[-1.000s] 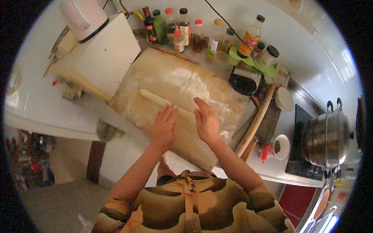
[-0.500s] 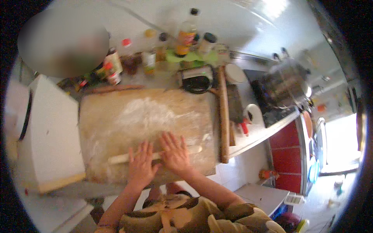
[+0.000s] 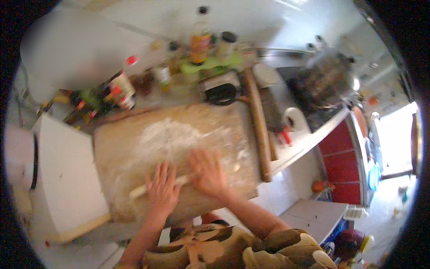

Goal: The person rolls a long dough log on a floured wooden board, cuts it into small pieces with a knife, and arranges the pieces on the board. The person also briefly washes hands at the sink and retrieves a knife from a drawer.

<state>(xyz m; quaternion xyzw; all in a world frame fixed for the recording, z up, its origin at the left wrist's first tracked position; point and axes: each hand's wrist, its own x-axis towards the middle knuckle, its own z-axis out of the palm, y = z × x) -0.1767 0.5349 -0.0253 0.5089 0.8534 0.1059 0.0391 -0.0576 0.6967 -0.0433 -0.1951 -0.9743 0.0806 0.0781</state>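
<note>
The dough roll [image 3: 179, 181], a thin pale strip, lies across the near part of the floured wooden board [image 3: 148, 148], and we see both hands pressed flat on it. The left hand [image 3: 162, 188] has its fingers spread and open, palm down over the middle of the roll; one end of the roll comes out to the left of it. The right hand [image 3: 207, 172] is also flat with fingers spread, just beside the left one, covering the other part. A patch of white flour [image 3: 168, 136] lies beyond the hands. A long wooden rolling pin [image 3: 257, 127] rests along the right edge of the board. Bottles and jars [image 3: 123, 89] stand behind, somewhat blurred.
</note>
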